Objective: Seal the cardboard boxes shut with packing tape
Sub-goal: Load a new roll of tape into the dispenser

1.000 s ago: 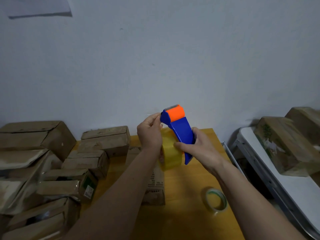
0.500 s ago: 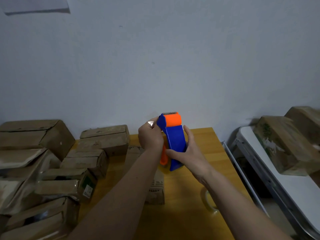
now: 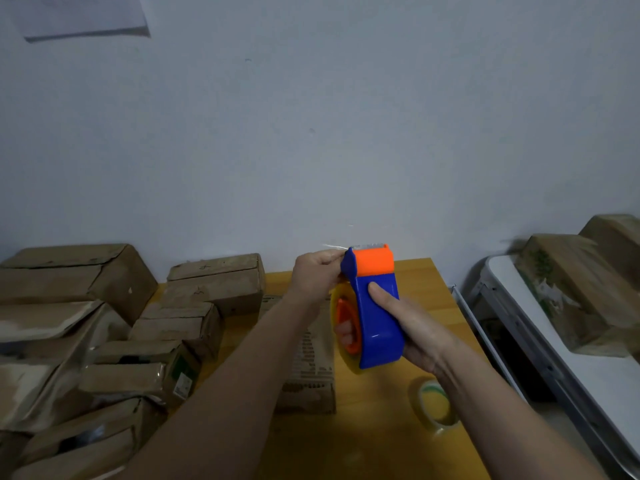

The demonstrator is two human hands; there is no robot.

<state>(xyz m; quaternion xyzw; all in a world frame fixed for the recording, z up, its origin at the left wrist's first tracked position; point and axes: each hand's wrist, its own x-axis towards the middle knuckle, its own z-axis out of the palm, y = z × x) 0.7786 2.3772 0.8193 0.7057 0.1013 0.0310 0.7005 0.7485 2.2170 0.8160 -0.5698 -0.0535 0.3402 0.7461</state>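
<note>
Head view, forward and slightly down

I see one wide-angle view from head height, facing the wall (image 3: 311,133) across the wooden table (image 3: 429,282), near enough that both forearms fill the lower frame.

1. Tape dispenser (image 3: 377,306) held above table (image 3: 426,282), centre; right hand (image 3: 412,330) on its right, left hand (image 3: 317,275) at its upper left.
2. Flat box (image 3: 311,375) on table, beneath the hands.
3. Stacked boxes (image 3: 114,341) left of it.
4. Tape roll (image 3: 434,405) on table, near right.
5. Side table (image 3: 571,348) far right, carrying boxes (image 3: 568,289).
</note>
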